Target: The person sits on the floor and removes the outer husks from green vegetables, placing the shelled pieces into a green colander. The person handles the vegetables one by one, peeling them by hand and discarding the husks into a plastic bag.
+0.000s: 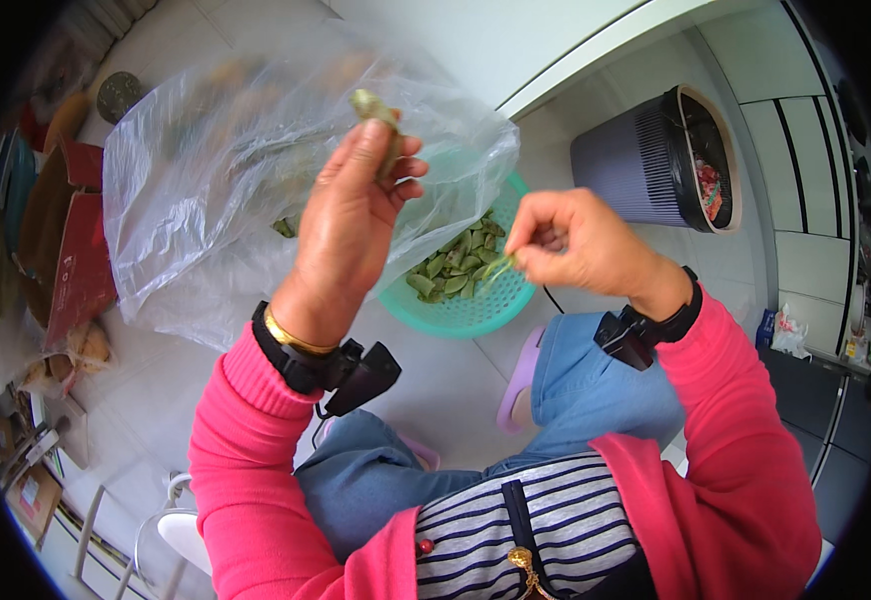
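Between the thumb and fingers of my left hand [357, 191] is a green bean pod [372, 109], raised over a clear plastic bag [203, 180]. My right hand [574, 240] pinches thin green strings [499, 268] between thumb and forefinger. Below it, on the floor, stands a mint-green perforated plastic basket [473, 321] with many broken pieces of green bean pod [450, 277] inside. The bag's edge hangs over the far left part of the basket. A few more pods [285, 225] show by the bag, beside my left wrist.
A grey ribbed waste bin [627, 161] with a black liner lies tilted in view at the right. On the left is an open red cardboard box [83, 255], with a bag of brownish produce [89, 345] near it. A metal-framed chair or rack [94, 525] stands at lower left.
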Demonstrator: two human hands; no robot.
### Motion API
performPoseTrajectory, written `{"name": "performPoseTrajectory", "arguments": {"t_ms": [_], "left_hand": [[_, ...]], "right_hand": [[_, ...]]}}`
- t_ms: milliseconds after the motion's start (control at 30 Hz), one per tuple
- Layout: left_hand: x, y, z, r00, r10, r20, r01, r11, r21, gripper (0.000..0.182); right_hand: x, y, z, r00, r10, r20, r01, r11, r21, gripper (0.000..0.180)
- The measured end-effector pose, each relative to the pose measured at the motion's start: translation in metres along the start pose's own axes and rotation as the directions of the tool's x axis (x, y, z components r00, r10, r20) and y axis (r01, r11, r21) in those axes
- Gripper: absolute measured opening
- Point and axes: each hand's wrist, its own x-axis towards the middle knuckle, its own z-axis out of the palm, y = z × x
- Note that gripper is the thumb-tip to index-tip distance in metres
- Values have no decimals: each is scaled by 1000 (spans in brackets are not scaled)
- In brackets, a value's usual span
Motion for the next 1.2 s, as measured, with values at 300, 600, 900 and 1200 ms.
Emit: {"name": "performPoseTrajectory", "arguments": {"t_ms": [300, 600, 900, 1200], "left_hand": [[-2, -27, 10, 958, -273, 89, 240, 930, 278, 35], [1, -38, 20, 946, -299, 129, 254, 925, 283, 21], [-8, -45, 40, 961, -220, 166, 92, 823, 561, 14], [-17, -31, 34, 976, -159, 150, 46, 819, 572, 14]], "right_hand": [[-57, 55, -197, 66, -503, -862, 186, 855, -485, 26], [-68, 78, -207, 364, -275, -890, -265, 885, -382, 26], [-15, 12, -24, 986, 19, -167, 2, 992, 130, 25], [0, 6, -5, 983, -4, -183, 32, 988, 152, 20]]}}
